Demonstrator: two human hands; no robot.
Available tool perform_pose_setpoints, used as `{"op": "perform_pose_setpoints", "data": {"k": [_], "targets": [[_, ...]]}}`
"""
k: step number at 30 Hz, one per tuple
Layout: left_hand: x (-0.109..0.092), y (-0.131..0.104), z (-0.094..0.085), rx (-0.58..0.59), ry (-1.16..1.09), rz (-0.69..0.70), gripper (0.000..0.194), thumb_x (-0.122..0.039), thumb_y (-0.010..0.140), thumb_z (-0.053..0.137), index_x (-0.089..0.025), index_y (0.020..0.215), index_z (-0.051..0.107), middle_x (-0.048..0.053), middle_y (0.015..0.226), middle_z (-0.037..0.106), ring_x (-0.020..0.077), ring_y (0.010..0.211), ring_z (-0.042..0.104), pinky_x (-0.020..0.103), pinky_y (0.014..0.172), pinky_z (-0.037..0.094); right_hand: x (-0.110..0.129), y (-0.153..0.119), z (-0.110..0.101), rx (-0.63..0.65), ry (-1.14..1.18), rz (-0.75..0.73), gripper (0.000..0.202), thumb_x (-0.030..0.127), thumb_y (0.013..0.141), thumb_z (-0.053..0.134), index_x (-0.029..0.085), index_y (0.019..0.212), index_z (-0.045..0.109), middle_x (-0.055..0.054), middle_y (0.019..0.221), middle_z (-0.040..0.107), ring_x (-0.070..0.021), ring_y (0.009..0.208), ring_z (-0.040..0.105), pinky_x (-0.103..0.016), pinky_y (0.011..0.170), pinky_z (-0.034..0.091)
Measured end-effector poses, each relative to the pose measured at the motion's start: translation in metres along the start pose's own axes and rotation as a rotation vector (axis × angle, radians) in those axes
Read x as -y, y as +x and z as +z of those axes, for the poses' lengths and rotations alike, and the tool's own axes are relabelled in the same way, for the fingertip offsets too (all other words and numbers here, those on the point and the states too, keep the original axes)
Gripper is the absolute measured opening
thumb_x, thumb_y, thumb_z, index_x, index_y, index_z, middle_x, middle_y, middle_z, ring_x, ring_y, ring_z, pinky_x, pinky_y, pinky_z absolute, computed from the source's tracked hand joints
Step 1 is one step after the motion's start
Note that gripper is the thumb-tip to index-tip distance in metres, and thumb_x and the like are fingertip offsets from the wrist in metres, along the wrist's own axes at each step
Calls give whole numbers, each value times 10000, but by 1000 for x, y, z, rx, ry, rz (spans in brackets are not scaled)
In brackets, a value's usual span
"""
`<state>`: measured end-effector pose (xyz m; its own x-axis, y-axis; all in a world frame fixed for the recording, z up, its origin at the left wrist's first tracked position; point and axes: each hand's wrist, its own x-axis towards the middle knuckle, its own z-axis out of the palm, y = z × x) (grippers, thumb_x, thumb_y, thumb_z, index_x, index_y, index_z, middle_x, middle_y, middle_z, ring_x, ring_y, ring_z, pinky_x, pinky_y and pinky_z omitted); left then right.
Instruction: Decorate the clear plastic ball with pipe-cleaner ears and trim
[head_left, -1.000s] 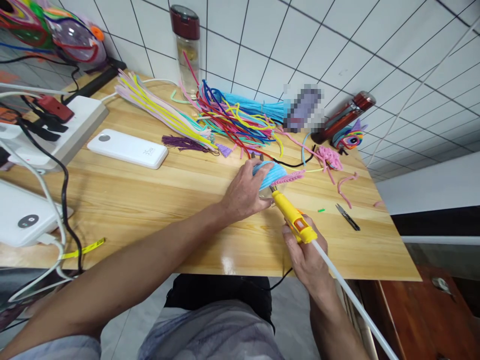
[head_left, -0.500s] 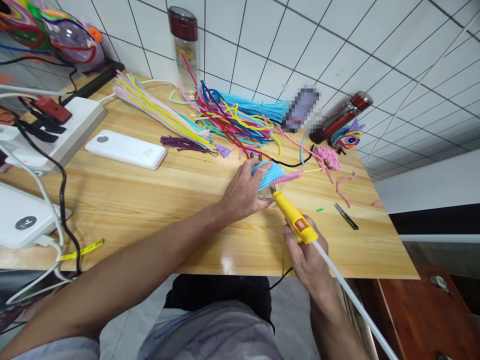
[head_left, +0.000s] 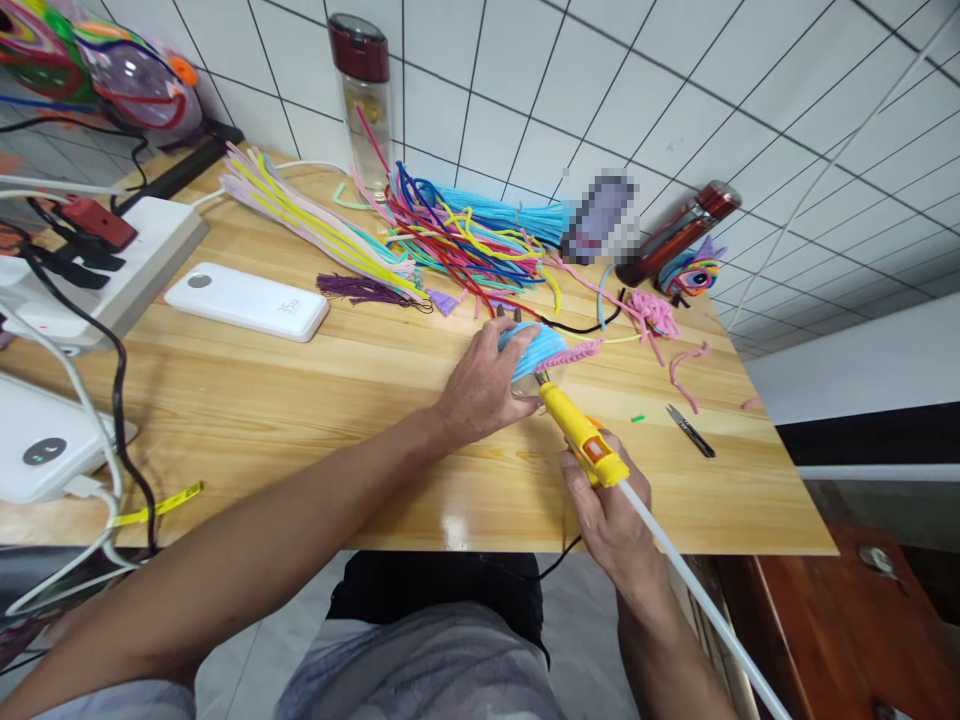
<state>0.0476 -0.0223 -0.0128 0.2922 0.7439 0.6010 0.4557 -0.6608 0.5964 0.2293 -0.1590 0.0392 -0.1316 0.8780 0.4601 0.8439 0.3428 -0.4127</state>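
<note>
Clear bottle [head_left: 369, 140] at the back of the desk [head_left: 375, 370] has something yellowish in it; can't see inside the red thermos [head_left: 652, 255]. Left hand [head_left: 476, 390] is curled round the blue piece [head_left: 549, 347], mid-desk. Right hand [head_left: 619, 510] is wrapped round the glue gun [head_left: 571, 422], nozzle right by the piece. Gun's long axis runs diagonally, tip forward-left, white glue stick [head_left: 697, 590] trailing back-right.
</note>
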Motion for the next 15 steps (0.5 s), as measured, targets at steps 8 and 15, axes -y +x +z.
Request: {"op": "perform_pose_setpoints", "data": {"k": [8,15], "targets": [[0,0,0,4,-14,-11,887,-324,761,892,-199,1524,457,181,1468,468,371,1421,521,558,1216,488,-4,0,0,-33,-35,11,28,244,1033,581,239,1030,608,-22,873,673,-206,772,668,-320,685,519],[-1,0,-1,0,-5,-9,884,-326,765,886,-184,1527,461,189,1476,464,373,1433,515,545,1221,487,-3,0,0,-8,4,31,32,248,1031,567,249,1027,599,-27,876,681,-204,770,669,-323,683,534]]}}
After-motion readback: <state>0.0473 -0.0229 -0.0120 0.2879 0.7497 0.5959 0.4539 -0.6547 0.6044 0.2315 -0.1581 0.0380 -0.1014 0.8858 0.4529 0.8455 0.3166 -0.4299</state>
